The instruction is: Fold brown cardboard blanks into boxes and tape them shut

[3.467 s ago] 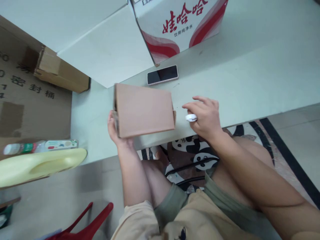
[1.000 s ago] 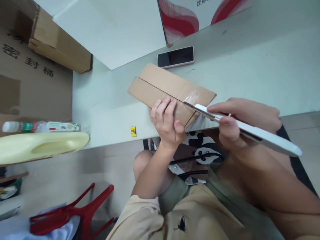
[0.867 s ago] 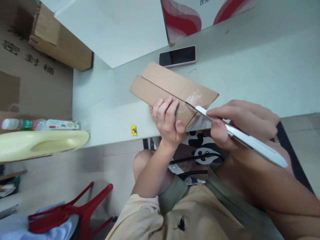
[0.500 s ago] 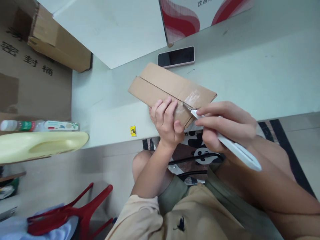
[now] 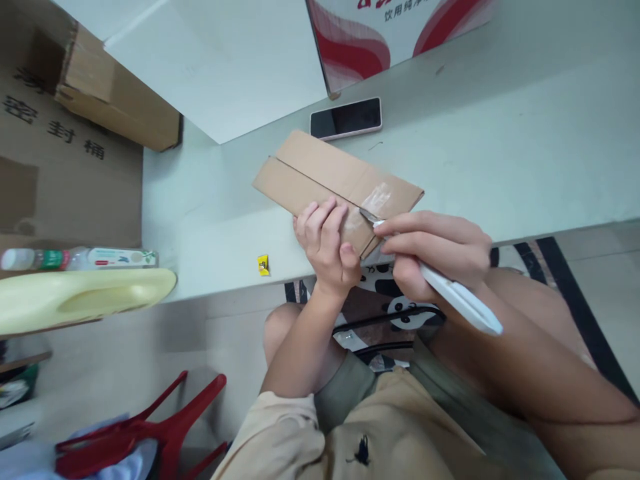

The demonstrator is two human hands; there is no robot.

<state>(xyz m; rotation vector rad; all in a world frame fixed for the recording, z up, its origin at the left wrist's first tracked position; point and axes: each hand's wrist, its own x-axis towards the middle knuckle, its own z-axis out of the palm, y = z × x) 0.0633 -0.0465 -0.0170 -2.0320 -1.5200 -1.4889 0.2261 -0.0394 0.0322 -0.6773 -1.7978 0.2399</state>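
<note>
A flat brown cardboard box (image 5: pixel 320 163) lies tilted at the front edge of the table, with a seam along its top and clear tape (image 5: pixel 376 197) near its right end. Fingers of my left hand (image 5: pixel 327 243) are wrapped over the near side of the box and press on its top. My right hand (image 5: pixel 440 253) grips a white utility knife (image 5: pixel 463 300). The knife's blade touches the box at the seam, beside the tape. Part of the knife's handle is hidden behind my fingers.
Beyond the box lies a phone (image 5: pixel 346 119), before a red and white carton (image 5: pixel 350 47). A small yellow packet (image 5: pixel 263 265) is near the table edge. At left stand a cardboard box (image 5: pixel 120 93), a bottle (image 5: pixel 45 259) and a pale yellow container (image 5: pixel 90 297). A red stool (image 5: pixel 170 427) is below.
The knife and my right hand have shifted slightly left, the blade staying at the taped seam. My left hand keeps its hold on the box. The whole view has shifted slightly.
</note>
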